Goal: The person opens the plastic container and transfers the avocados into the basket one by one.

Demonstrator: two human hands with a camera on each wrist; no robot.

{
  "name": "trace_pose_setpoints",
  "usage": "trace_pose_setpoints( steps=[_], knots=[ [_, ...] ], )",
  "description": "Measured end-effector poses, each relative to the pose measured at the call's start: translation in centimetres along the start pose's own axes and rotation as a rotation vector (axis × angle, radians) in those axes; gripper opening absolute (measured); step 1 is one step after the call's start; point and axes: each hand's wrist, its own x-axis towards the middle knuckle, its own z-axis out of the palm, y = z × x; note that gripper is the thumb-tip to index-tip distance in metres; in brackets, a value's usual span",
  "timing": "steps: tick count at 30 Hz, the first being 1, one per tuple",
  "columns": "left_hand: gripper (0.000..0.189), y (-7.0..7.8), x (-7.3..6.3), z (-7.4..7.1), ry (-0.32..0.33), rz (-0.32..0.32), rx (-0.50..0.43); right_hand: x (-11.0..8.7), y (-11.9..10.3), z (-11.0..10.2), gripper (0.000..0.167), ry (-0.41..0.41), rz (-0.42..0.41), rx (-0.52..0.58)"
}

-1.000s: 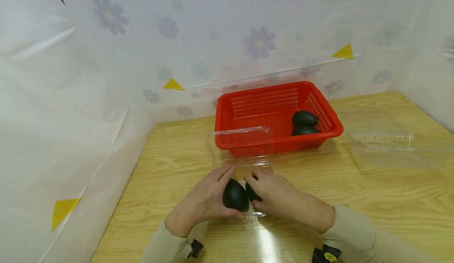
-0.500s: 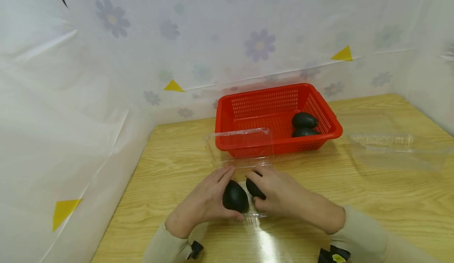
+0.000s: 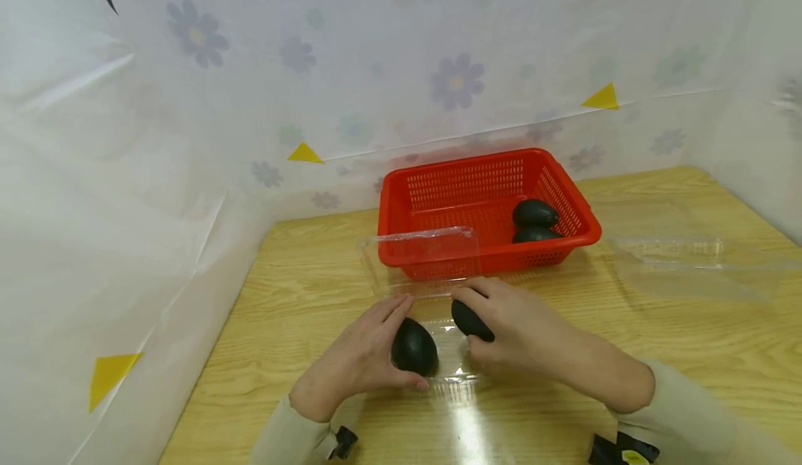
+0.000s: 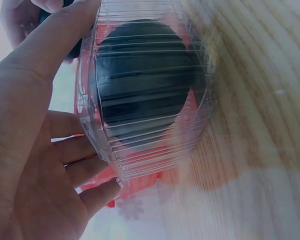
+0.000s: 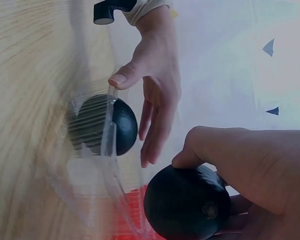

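My right hand [image 3: 526, 326] grips a dark green avocado [image 3: 468, 317] between thumb and fingers, above the right end of a clear plastic clamshell box [image 3: 452, 357]. In the right wrist view, this held avocado [image 5: 180, 202] is apart from the box. A second avocado [image 3: 415, 348] sits in the left part of the box; its dark body [image 4: 145, 75] shows through the ribbed wall in the left wrist view. Around the box's left end lies my left hand [image 3: 357, 357], fingers fairly straight at the far rim and thumb on the near rim. The box's lid [image 3: 426, 253] stands raised behind.
A red plastic basket [image 3: 391, 207] stands behind the box, holding an avocado [image 3: 535, 213] and another avocado [image 3: 535, 234] at its right. Farther right is more clear plastic packaging [image 3: 695, 259] on the wooden table [image 3: 301, 263]. A white patterned sheet [image 3: 376, 68] hangs behind.
My right hand has moved right and slightly back with its avocado, away from the one in the box, and a gap now separates the two. The left hand stays put.
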Motion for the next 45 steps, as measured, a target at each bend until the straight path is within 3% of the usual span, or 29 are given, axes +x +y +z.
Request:
trace_pose_setpoints(
  steps=[7, 17, 26, 33, 45],
  knots=[
    [0.118, 0.0, -0.1, 0.0, 0.004, 0.002, -0.007, -0.5, 0.7, -1.9, 0.049, 0.027, 0.011, 0.029],
    [0.120, 0.2, 0.1, 0.0, 0.003, -0.009, 0.000, -0.8, 2.7, -4.6, 0.046, 0.030, 0.064, 0.293],
    [0.120, 0.3, 0.0, 0.0, -0.003, -0.015, 0.001, -1.2, 5.3, -6.3, 0.036, -0.065, 0.219, 0.607],
    [0.119, 0.1, -0.1, 0.1, 0.020, 0.002, 0.008, -0.8, 7.3, -6.8, 0.036, -0.061, 0.324, 0.716],
    [0.120, 0.2, 0.0, 0.2, 0.022, 0.007, 0.024, 2.9, 10.5, -6.7, 0.041, -0.081, 0.413, 0.598]
  ],
)
